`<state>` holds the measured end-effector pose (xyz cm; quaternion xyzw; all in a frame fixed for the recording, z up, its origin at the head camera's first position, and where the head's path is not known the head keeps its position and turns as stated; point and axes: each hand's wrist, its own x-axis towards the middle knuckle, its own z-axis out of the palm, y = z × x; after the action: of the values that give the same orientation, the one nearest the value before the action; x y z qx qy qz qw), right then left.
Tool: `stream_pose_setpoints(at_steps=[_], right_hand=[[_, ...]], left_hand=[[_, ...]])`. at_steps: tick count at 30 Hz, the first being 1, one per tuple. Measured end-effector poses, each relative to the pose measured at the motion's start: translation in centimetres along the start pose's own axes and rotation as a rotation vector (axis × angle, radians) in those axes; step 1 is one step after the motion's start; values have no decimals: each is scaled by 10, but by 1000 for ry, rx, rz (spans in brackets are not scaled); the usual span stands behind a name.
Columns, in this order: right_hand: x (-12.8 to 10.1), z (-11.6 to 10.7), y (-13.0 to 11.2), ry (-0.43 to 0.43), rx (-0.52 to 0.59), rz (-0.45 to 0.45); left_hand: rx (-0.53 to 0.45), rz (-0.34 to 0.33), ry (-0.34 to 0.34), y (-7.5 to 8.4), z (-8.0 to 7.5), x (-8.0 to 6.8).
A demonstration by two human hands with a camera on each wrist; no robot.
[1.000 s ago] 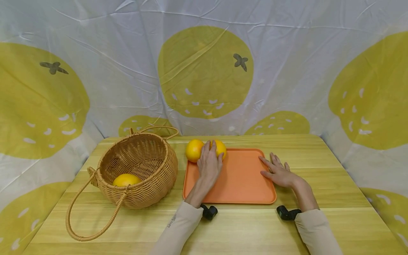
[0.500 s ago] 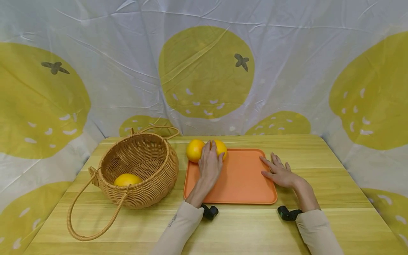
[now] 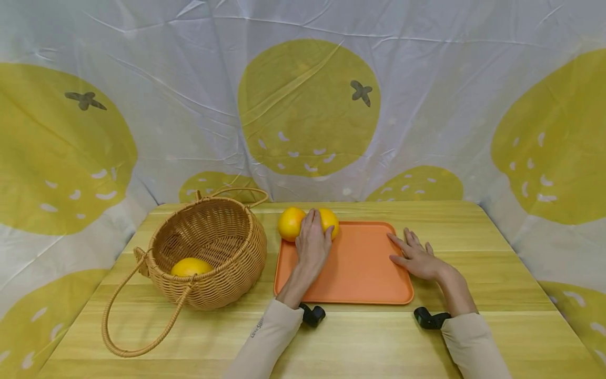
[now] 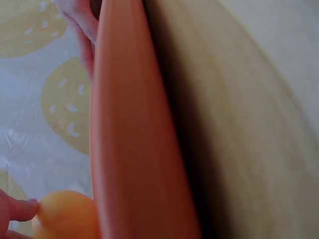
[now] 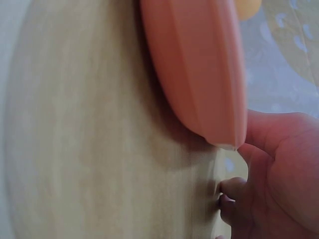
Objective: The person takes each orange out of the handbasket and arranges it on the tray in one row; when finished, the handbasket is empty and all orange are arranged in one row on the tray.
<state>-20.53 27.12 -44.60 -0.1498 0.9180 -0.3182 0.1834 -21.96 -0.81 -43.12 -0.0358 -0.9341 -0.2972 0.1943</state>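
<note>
Two yellow-orange oranges sit side by side at the far left corner of the tray in the head view: the left orange [image 3: 291,224] and the right orange [image 3: 330,221]. My left hand [image 3: 313,243] holds the right one, fingers reaching between the two fruits and thumb on its near side. Its thumb [image 4: 22,209] also shows against an orange [image 4: 67,216] in the left wrist view. With fingers spread, my right hand [image 3: 416,259] rests at the right rim of the orange-coloured tray [image 3: 364,263]. A third orange [image 3: 191,267] lies inside the wicker basket [image 3: 236,279].
The basket stands left of the tray, its front handle [image 3: 106,316] folded down over the wooden table [image 3: 360,342] and its back handle [image 3: 258,195] leaning towards the cloth. A fruit-printed cloth [image 3: 426,105] hangs behind and at both sides.
</note>
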Motion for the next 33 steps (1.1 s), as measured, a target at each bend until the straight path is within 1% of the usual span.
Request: stream_pose_setpoints(at_steps=[6, 9, 15, 19, 21, 23, 26, 27, 29, 33], right_hand=[[-1, -1, 1, 4, 2, 1], [-1, 0, 1, 5, -1, -3], [-2, -1, 2, 4, -1, -13], [-2, -1, 3, 5, -1, -10], [-2, -1, 3, 4, -2, -10], [-2, -1, 3, 4, -3, -10], [-2, -1, 2, 1, 4, -22], [-1, -1, 1, -1, 4, -23], [-1, 0, 1, -3, 6, -26], [-1, -1, 1, 3, -4, -23]], left_hand=[[24, 9, -18, 3, -4, 1], [19, 18, -26, 4, -8, 2], [-39, 17, -41, 6, -14, 2], [-72, 18, -79, 8, -19, 4], [-101, 26, -96, 9, -24, 5], [-146, 34, -108, 9, -31, 8], [-218, 36, -103, 9, -46, 15], [-229, 37, -97, 9, -52, 17], [-253, 45, -90, 10, -67, 24], [-278, 103, -73, 16, -100, 40]])
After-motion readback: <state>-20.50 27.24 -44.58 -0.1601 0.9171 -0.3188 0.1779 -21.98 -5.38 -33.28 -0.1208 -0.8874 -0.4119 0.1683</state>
